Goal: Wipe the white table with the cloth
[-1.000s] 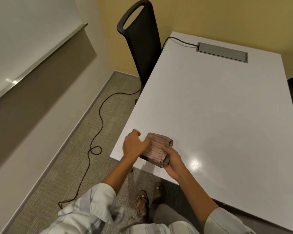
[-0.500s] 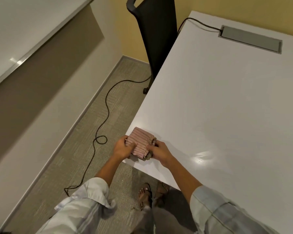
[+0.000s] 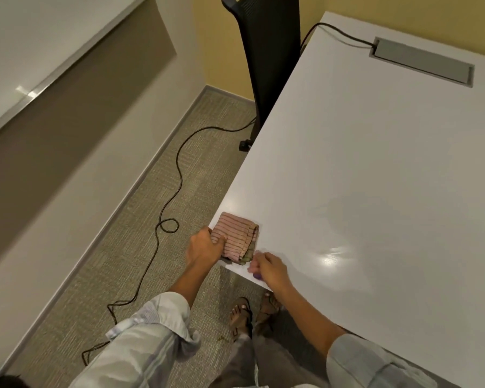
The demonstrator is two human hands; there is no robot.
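Here, folded striped cloth [image 3: 237,240] on glossy white table [image 3: 375,177].

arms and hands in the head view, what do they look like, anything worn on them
Both forearms are bare. The left hand and right hand wear no gloves, and no rings or watch are visible. Each arm has a loose, pale grey-blue sleeve with faint stripes, pushed up near the elbow: left sleeve, right sleeve.

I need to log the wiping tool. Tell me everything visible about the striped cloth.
The cloth is pinkish with thin dark stripes, soft woven fabric, folded into a small thick square with layered edges showing on its right side. It lies flat at the near left corner of the white table. The left hand grips its near left edge; the right hand is just beside it, apparently not touching.
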